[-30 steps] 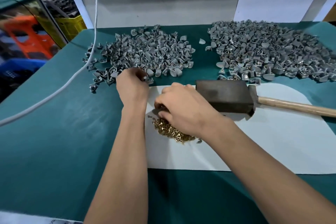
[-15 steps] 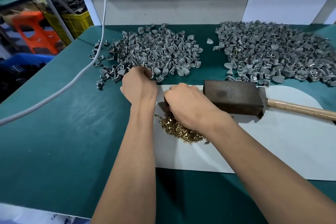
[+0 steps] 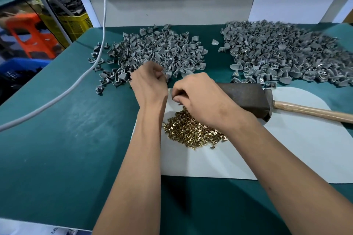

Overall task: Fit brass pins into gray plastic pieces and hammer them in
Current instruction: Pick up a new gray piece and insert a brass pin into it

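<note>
Brass pins (image 3: pixel 193 131) lie heaped on the near white sheet (image 3: pixel 286 149); right hand (image 3: pixel 198 97) curls over them, its grasp hidden. Left hand (image 3: pixel 149 82) pinches a gray plastic piece (image 3: pixel 164 72) at the left gray pile (image 3: pixel 158 51); dark wooden-handled hammer (image 3: pixel 248 97) rests right, another gray pile (image 3: pixel 286 53) beyond

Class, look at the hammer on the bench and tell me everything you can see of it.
The hammer lies on its side on the white sheet, unheld. Its head is a dark, worn, blocky piece that looks like metal; a pale wooden handle runs off the right edge. The right hand is in front of the head's left end; contact cannot be told. Gray pieces are heaped just behind.
</note>
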The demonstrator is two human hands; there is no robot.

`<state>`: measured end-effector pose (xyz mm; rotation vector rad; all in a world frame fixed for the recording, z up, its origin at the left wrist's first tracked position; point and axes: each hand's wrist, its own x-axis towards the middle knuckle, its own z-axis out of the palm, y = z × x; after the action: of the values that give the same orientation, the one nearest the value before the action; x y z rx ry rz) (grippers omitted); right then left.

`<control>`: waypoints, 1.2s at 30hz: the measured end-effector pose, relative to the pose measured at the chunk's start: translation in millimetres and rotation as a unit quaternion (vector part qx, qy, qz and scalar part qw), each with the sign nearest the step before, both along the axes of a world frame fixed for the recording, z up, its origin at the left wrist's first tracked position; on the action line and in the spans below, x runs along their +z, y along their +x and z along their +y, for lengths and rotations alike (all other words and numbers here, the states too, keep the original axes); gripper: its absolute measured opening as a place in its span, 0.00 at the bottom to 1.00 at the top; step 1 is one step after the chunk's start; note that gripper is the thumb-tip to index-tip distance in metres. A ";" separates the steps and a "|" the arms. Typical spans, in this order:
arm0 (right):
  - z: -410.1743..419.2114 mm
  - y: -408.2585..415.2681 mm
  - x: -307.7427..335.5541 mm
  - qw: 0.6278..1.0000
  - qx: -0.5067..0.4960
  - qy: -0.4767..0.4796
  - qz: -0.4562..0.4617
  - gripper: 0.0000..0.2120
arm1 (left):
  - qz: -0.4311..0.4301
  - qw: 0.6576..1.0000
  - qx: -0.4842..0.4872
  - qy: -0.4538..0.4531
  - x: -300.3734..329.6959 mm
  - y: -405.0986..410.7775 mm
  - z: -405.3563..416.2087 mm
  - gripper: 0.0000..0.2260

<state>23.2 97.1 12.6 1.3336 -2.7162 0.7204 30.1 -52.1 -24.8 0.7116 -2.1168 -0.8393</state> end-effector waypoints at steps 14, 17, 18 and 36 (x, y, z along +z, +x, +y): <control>74.4 -20.7 -5.2 0.975 -0.128 -0.180 0.010 0.06 | 0.096 0.949 -0.235 0.188 3.1 -10.0 49.9 0.06; 91.5 -23.6 -6.8 0.960 -0.145 -0.240 -0.002 0.09 | 0.111 0.916 -0.321 0.212 5.0 -8.8 69.0 0.04; 97.1 -24.2 -7.2 0.954 -0.152 -0.258 -0.007 0.11 | 0.112 0.905 -0.344 0.226 5.5 -8.9 75.1 0.05; 109.1 -23.5 -23.8 0.924 -0.188 -0.333 -0.006 0.07 | 0.054 0.831 -0.479 0.278 5.6 -4.6 94.1 0.21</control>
<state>-0.3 206.2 -11.2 0.6318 -2.2706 1.4146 25.5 42.0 -19.3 -0.2332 -2.0700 -2.0263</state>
